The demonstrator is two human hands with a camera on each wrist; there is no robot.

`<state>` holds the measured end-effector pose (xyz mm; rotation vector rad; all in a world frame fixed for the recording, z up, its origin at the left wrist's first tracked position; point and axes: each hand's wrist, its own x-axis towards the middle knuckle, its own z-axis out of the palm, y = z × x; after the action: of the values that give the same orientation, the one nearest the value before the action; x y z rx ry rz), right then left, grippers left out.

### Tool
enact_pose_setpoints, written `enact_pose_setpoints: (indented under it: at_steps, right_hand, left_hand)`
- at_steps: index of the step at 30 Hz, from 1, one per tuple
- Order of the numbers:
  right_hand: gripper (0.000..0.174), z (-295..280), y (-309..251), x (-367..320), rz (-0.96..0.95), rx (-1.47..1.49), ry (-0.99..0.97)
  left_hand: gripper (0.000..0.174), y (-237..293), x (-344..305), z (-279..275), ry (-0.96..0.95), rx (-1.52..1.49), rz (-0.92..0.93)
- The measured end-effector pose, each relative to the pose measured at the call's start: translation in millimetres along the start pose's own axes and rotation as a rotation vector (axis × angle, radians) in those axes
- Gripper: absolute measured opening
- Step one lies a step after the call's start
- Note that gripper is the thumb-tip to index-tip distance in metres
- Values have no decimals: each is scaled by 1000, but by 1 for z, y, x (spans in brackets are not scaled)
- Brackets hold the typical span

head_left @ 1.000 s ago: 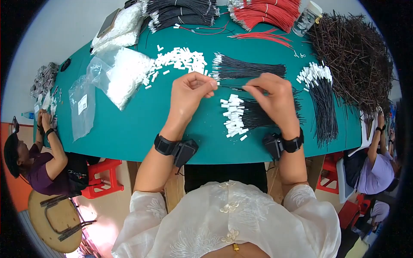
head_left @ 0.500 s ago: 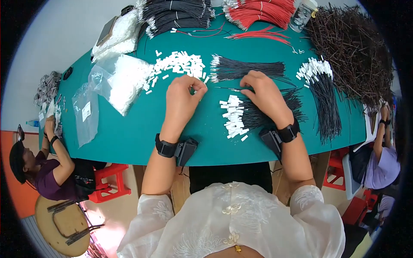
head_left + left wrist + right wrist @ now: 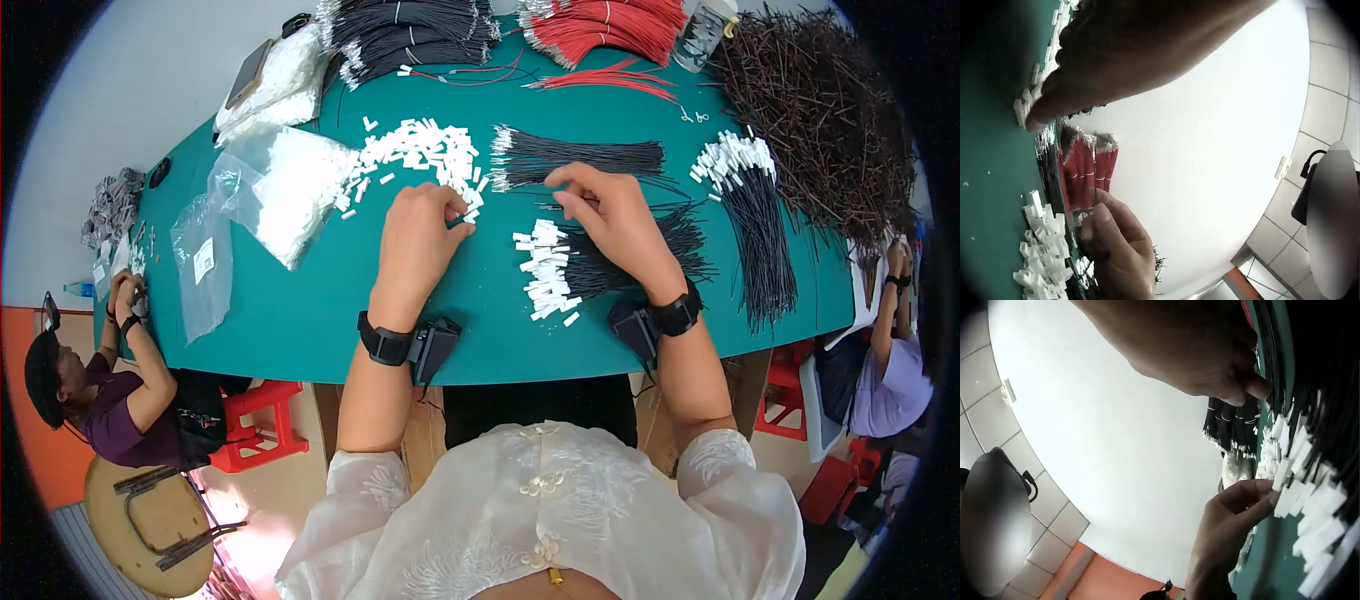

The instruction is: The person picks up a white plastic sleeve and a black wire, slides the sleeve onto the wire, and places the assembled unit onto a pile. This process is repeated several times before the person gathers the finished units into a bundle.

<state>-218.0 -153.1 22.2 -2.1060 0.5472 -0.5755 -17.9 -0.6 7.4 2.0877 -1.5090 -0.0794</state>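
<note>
My left hand [image 3: 415, 235] reaches down at the near edge of the loose white connector housings [image 3: 425, 145]. Its fingers are bent, with the thumb below the forefinger, and the fingertips meet housings in the left wrist view; I cannot tell whether one is pinched. My right hand [image 3: 620, 215] is raised over the black wires, thumb and forefinger bent toward each other. From its fingertips a thin dark wire [image 3: 1094, 181] runs out in the left wrist view. Under that hand lies a bunch of black wires [image 3: 600, 265] with white housings on their ends.
A bundle of bare-ended black wires [image 3: 580, 160] lies behind my right hand. More capped wires [image 3: 755, 230] and a dark tangled heap [image 3: 820, 130] lie right. Red wires [image 3: 610, 30] stand at the back. An opened bag of housings [image 3: 300, 190] is left. Other people sit at both sides.
My hands were close together over a wire and have parted. The left hand moved left to the loose housings, then slightly nearer me. The right hand shifted slightly left.
</note>
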Motion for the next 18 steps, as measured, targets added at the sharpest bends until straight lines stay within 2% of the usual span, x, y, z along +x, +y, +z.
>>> enact_pose_setpoints:
  at_steps: [3,4,7,11,18]
  right_hand:
    - [9,5,-1,-3,-140,79,107]
    - [9,6,-3,-2,-145,79,99]
    - [9,4,-12,-3,-138,54,112]
    - [9,2,-12,-4,-165,-4,111]
    - [10,3,-11,-4,-269,-142,133]
  left_hand:
    - [19,10,4,-5,24,-292,-94]
    - [19,11,4,-3,31,-291,-101]
    - [15,14,4,2,-19,-681,-165]
    - [13,15,2,7,-25,-819,-196]
    - [12,15,2,10,10,-822,-140]
